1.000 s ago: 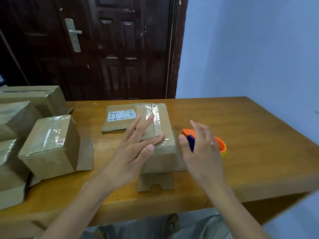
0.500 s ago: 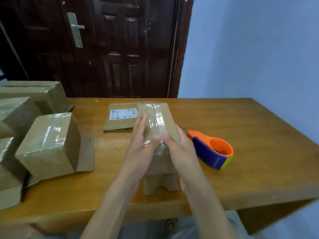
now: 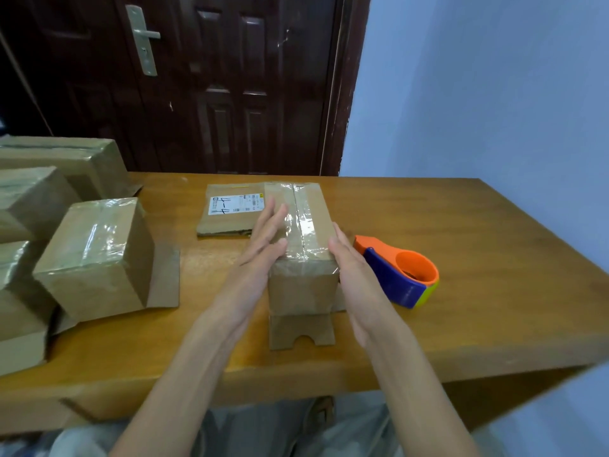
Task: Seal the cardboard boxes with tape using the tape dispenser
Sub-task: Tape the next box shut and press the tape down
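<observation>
Here both hands, left [image 3: 263, 245] and right [image 3: 349, 262], flat-fingered against taped box [image 3: 306, 225] side edges; tape dispenser [image 3: 400, 275] just right.

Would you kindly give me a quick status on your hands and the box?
Left hand and right hand open, flat against the sides of the taped box. Tape dispenser set down on table, right of box. Nothing in the way.

A dark brown panelled door [image 3: 230, 84] fills the upper left of the frame, with a metal lever handle [image 3: 144, 39] on its left part. A pale blue wall [image 3: 487, 87] takes the upper right. A wooden surface [image 3: 478, 245] spans the middle.
</observation>
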